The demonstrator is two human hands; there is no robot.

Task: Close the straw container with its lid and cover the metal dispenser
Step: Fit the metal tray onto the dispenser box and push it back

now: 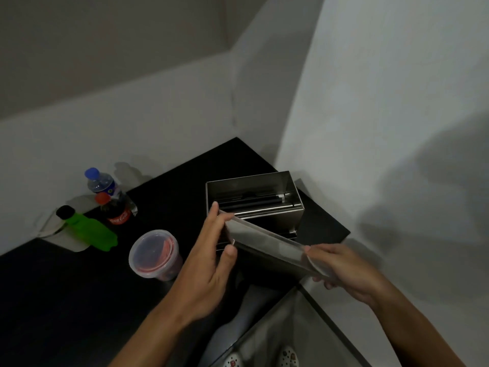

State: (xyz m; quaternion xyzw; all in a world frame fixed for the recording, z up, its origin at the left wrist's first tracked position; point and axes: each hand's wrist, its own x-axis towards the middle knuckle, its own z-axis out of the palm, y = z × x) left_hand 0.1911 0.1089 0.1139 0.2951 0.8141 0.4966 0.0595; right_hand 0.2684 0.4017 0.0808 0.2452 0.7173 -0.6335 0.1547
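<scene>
An open metal dispenser (264,192) stands on the black counter (66,287) near the wall corner, dark straws showing inside it. In front of it I hold a long metal cover (267,249) tilted, its left end higher. My left hand (211,263) grips the cover's left end, thumb on the front. My right hand (341,271) holds its right end. A clear round straw container (154,254) with red straws inside stands left of my left hand, a clear lid on top of it.
A blue-capped water bottle (102,181), a cola bottle (116,210) and a green bottle (90,231) lying on its side stand at the back left by the wall. White walls close in behind and to the right. The counter's edge runs below my hands.
</scene>
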